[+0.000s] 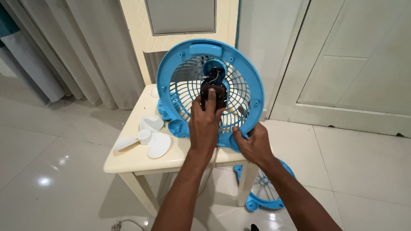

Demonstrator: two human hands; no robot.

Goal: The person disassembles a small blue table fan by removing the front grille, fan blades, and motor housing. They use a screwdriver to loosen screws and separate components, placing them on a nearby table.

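The dark motor (pixel 213 91) at the hub of the blue fan grille (pixel 209 92) is gripped by the left hand (pixel 204 124), its fingers pressed against the motor's lower edge and front, the index finger laid straight up its face; thin wires can be seen above the motor, at the top of the hub. The grille's lower rim is pinched by the right hand (pixel 253 144), thumb on the front face, the other fingers curled behind the rim; the grille is thus held upright, tilted slightly, with its lower edge resting on or just above the cream table (pixel 132 158), which of the two cannot be told.

On the tabletop, left of the hands, a white fan blade (pixel 145 137) with three lobes is laid flat; a small blue round part (pixel 177 128) is seen just beside the grille's lower left rim, and further blue pieces are partly hidden behind the grille. On the white tiled floor, under the right forearm and leaning by the table leg, a second blue grille (pixel 263 192) is set; pale curtains (pixel 77 47) hang at the left; a white door (pixel 355 60) is seen at the right.
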